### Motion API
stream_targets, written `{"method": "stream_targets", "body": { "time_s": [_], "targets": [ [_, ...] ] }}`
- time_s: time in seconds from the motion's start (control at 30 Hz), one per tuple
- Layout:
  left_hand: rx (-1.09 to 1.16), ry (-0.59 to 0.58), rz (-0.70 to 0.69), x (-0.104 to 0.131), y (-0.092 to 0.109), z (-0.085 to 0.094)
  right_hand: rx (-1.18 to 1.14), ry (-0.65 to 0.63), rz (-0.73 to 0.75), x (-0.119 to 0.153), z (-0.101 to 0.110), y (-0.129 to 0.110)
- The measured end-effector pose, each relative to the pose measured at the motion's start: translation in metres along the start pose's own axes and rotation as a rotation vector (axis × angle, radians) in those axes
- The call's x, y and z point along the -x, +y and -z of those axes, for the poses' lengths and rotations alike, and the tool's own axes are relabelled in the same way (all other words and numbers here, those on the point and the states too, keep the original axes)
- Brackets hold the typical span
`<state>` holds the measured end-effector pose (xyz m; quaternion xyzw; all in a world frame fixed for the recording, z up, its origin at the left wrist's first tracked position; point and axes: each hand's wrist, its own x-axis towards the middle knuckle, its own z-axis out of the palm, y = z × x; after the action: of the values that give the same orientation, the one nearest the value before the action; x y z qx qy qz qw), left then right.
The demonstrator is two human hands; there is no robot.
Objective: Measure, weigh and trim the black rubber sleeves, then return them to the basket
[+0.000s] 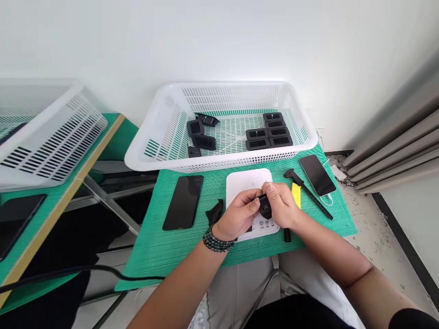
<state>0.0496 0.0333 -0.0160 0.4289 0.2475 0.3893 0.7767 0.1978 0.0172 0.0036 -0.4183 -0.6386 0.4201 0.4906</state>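
Green mesh-topped table [147, 256] carries the lot. Large white slotted basket [219, 160] stands along the far side. White scale [240, 180] lies flat in front of it, near the middle. Left of scale: crumpled black piece [215, 214], then dark phone [183, 203], screen up. Right of scale: yellow item [297, 194], partly hidden; black caliper [311, 195], set diagonally; second phone [318, 175]. Small black object [287, 235] sits near the front edge.

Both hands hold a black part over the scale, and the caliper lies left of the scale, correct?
Wrong side: in the head view, the caliper lies right of the scale. Left hand and right hand do hold a black part over it.
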Motion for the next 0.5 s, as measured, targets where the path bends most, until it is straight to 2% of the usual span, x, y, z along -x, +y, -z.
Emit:
{"method": "stream_targets", "body": {
  "time_s": [0.2,0.5],
  "targets": [
    [0.014,-0.004,0.032,0.0015,0.0084,-0.0053,0.029,-0.011,-0.027,0.0004,-0.0020,-0.0026],
    [0.025,-0.017,0.066,0.0068,0.0060,-0.0028,0.060,-0.020,-0.014,0.0035,-0.0030,-0.0063]
  ]
}}
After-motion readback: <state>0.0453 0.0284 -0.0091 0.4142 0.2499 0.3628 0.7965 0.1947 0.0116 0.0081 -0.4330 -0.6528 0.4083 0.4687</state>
